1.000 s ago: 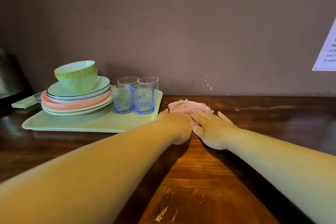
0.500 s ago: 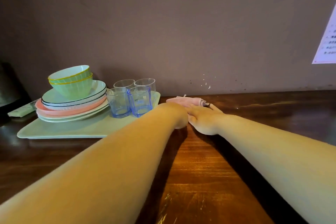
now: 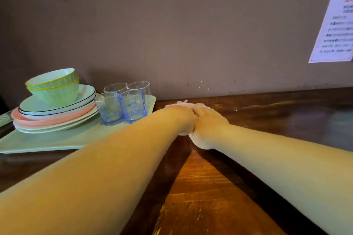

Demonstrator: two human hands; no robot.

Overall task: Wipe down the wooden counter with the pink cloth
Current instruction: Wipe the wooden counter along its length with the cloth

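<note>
Wooden counter [image 3: 219, 187]: pink cloth [image 3: 184, 103] under both hands at wall edge, beyond knuckles, long axis left-right. Left hand [image 3: 183, 120], right hand [image 3: 209, 122] equally near; finger state cannot tell.

Wooden counter [image 3: 210, 187] carries green tray [image 3: 57, 139] and pink cloth [image 3: 183, 103].

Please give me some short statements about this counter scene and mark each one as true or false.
1. Both hands, the left hand and the right hand, rest on the pink cloth. True.
2. The cloth lies on the green tray. False: it lies on the wooden counter, near the wall.
3. Two green bowls sit stacked on the plates. True.
4. The glasses stand on the bare counter. False: they stand on the tray.
</note>
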